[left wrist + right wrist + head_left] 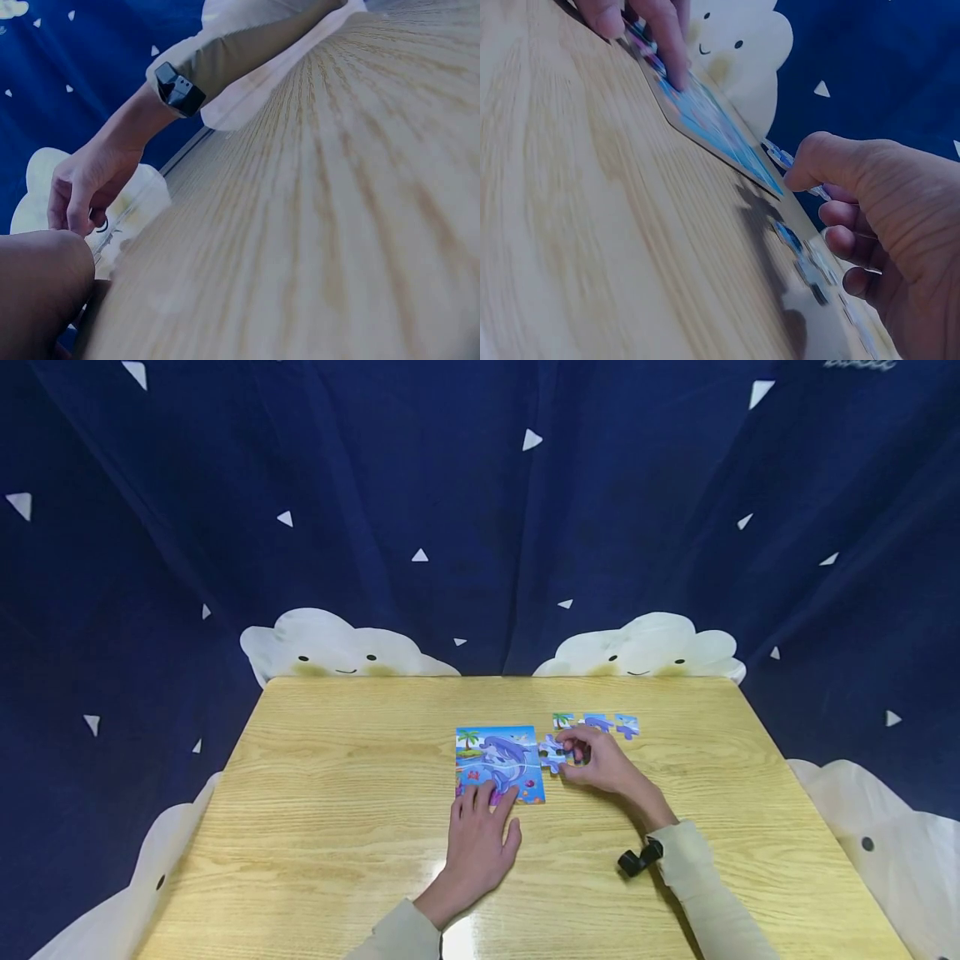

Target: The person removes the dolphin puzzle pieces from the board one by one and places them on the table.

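A square dolphin picture board point(510, 742) lies on the table. My left hand point(477, 847) rests with spread, fairly straight fingers on its near edge; in the left wrist view, part of that hand point(41, 281) fills the lower left corner. Just right of the board, my right hand point(600, 762) pinches a blue-and-white jigsaw piece point(551, 748) between thumb and forefinger. The right wrist view shows this jigsaw piece point(778, 154) raised above the tabletop, partly hidden by the thumb point(829, 161). Below it lie more jigsaw pieces point(810, 270).
Behind my right hand, a palm-tree piece point(562, 719), a dolphin piece point(597, 722) and another blue piece point(627, 725) lie in a row. The wooden table point(337, 777) meets a dark blue curtain point(480, 485) with white clouds at the back. A black device point(640, 858) sits on my right wrist.
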Tool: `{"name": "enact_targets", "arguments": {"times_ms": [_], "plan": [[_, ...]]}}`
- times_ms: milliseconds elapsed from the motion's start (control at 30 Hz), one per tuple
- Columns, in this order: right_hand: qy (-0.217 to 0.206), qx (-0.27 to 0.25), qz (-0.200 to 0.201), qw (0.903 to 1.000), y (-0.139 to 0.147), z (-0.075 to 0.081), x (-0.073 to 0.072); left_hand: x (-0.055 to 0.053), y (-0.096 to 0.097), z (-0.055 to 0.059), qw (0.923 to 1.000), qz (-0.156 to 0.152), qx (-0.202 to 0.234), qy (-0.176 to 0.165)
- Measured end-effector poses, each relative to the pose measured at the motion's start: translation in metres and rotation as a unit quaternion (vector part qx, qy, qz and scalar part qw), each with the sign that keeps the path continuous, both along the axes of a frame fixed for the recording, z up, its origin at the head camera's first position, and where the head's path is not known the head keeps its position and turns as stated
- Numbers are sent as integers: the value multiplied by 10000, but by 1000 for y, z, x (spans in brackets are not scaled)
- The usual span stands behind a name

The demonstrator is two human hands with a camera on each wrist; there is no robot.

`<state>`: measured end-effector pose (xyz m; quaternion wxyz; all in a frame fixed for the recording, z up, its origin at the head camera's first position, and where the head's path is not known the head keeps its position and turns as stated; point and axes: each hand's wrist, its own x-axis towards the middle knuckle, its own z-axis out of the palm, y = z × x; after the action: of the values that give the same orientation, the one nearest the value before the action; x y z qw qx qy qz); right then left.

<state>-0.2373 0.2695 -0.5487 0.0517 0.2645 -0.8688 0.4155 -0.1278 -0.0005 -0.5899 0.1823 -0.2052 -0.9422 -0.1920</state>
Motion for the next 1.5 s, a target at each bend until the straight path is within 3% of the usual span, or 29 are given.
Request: {"name": "enact_targets", "arguments": {"times_ms": [533,967,1500], "plan": [[-288,85,-192,9994,39,3,7,1,0,2,9992,23,-102,-385],[-808,-15,-626,9948,73,3,11,2,0,3,9987,26,-158,-480],[-875,332,-901,9915,90,-8,5,1,-1,2,9990,-9,-105,-428]]}}
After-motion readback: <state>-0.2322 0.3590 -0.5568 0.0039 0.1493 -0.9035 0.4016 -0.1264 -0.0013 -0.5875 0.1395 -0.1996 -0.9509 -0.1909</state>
